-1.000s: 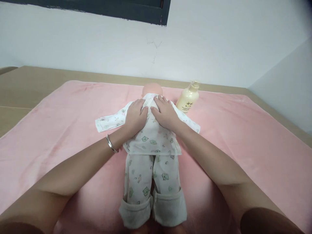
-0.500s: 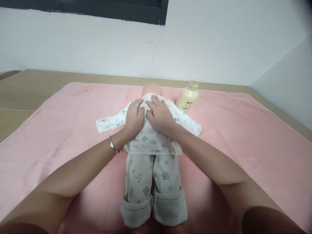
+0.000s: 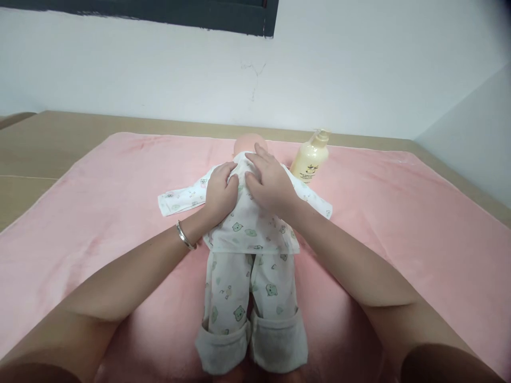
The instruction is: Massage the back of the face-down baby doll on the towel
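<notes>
A baby doll (image 3: 251, 142) lies with its head toward the wall, and only the smooth, rounded part of its head shows. It wears a white printed top (image 3: 251, 234) with the sleeves spread out and matching trousers (image 3: 231, 287) with thick turned-up cuffs. My left hand (image 3: 222, 192) rests flat on the left upper part of the top, fingers extended. Over the right upper part is my right hand (image 3: 271, 181), open, its fingers slightly raised and reaching near the doll's head; whether its palm touches the cloth is hidden.
A pale yellow pump bottle (image 3: 310, 159) stands right of the doll's head. Under everything lies a pink blanket (image 3: 99, 213) on a wooden table (image 3: 72, 127). The white wall (image 3: 339, 69) rises behind, with a dark frame (image 3: 179, 13) above.
My right hand has lifted a little and shifted up and to the right, its fingers now nearer the doll's head. My left hand stays in place on the top.
</notes>
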`<state>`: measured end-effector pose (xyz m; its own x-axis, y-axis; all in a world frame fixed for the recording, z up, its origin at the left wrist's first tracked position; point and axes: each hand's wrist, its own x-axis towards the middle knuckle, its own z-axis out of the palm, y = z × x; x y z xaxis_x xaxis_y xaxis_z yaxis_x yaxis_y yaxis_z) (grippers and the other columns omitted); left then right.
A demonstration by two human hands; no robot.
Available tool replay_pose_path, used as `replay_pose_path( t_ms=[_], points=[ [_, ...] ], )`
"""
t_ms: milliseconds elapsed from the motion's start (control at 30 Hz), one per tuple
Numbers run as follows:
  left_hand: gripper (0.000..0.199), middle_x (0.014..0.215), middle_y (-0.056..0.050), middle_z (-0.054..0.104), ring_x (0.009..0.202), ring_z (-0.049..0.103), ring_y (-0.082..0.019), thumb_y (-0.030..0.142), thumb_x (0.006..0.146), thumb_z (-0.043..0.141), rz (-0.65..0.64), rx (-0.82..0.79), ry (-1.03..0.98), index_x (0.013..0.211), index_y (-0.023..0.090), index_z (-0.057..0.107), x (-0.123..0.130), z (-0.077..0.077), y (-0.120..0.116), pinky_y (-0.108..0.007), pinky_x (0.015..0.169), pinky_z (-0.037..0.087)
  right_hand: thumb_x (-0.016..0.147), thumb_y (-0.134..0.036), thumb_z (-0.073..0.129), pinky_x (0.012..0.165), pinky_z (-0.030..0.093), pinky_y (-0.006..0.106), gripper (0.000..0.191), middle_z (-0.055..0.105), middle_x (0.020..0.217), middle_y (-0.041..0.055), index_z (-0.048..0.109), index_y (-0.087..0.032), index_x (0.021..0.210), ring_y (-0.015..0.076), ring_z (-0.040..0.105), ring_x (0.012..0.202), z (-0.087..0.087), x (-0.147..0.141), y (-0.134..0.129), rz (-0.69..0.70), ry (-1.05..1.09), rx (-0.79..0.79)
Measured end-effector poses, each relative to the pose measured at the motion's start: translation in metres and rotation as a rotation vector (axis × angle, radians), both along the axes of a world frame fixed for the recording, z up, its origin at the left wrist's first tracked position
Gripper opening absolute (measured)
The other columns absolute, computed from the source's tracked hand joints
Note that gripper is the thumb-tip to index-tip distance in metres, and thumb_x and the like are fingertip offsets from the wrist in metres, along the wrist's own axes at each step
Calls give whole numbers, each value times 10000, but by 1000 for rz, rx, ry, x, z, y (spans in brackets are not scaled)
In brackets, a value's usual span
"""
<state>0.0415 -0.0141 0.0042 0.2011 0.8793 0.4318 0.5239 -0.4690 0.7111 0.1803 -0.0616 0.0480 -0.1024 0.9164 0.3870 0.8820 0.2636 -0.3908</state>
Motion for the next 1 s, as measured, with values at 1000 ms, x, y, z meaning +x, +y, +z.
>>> replay_pose_path(
  t_ms=[1000],
  points=[
    [447, 1364, -74, 684, 1303, 602, -256, 277, 886, 424, 14, -15, -20, 1243, 194, 680, -4, 0, 4, -462, 1191, 458, 982, -285, 392, 1197, 352, 639, 457, 509, 1534, 183, 587, -127, 1364, 371, 416, 1480, 58, 20, -28, 16, -127, -224]
  ],
)
